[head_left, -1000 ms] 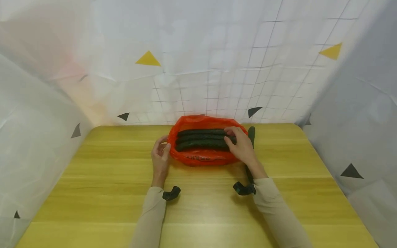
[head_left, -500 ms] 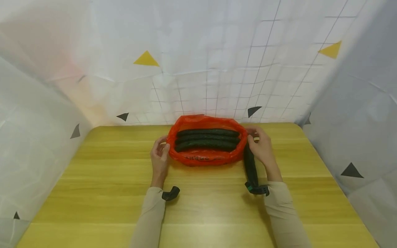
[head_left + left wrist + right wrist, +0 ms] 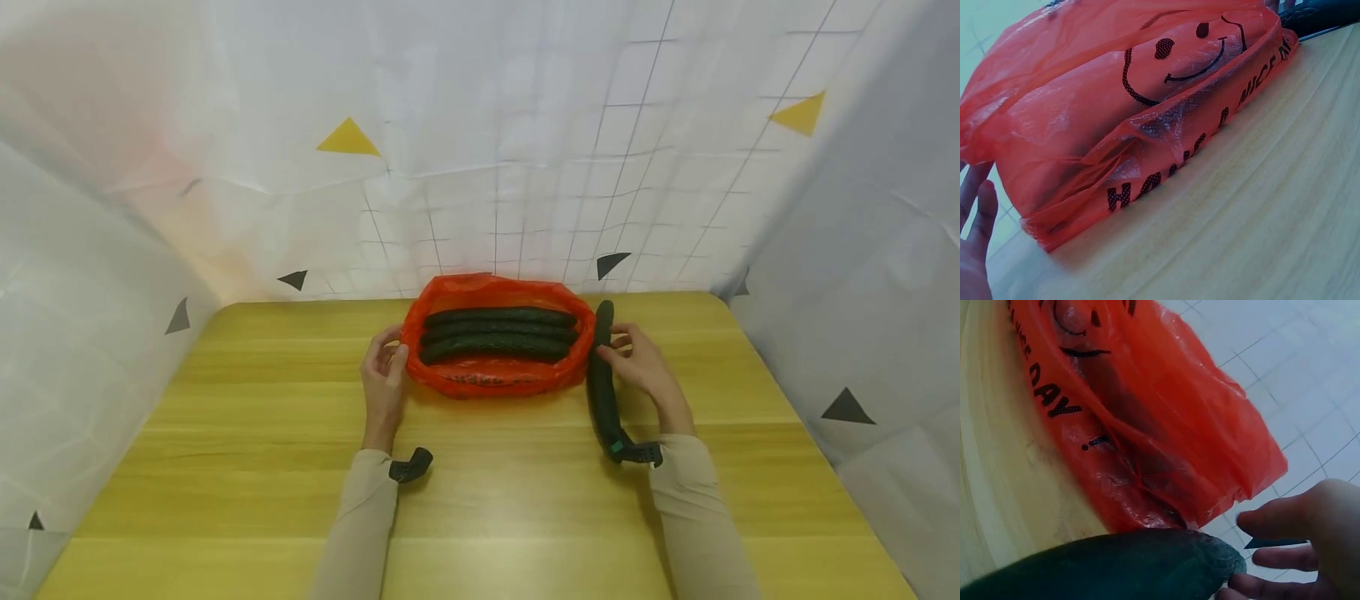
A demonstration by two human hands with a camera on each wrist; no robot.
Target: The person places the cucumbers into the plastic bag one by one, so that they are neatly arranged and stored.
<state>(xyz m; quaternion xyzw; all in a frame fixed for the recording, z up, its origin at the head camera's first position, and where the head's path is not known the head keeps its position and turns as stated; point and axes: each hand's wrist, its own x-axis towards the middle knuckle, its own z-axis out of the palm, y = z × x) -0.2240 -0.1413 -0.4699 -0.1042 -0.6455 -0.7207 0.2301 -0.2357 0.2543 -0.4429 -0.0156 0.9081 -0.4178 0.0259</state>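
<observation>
In the head view, a red plastic bag [image 3: 487, 385] lies open at the back of the table, with 3 dark green cucumbers [image 3: 495, 343] side by side in it. My left hand [image 3: 384, 375] holds the bag's left end between thumb and fingers; the left wrist view shows fingertips at the bag's edge [image 3: 1022, 144]. Another cucumber [image 3: 602, 392] lies lengthwise just outside the bag's right end. Beside it is my right hand [image 3: 641, 362], its thumb over the cucumber and the fingers loosely bent at its right side. In the right wrist view, those fingers [image 3: 1279, 589] reach the cucumber's tip.
The wooden table [image 3: 495, 517] stretches toward me and to both sides. White sheeting [image 3: 480, 167] with grid lines and yellow and dark triangles stands right behind it. A black wrist camera [image 3: 637, 452] sits close to the outside cucumber's near end.
My right hand has come away from the cucumbers in the bag, past the bag's right rim, to the cucumber outside. The left hand has stayed at the bag's left end.
</observation>
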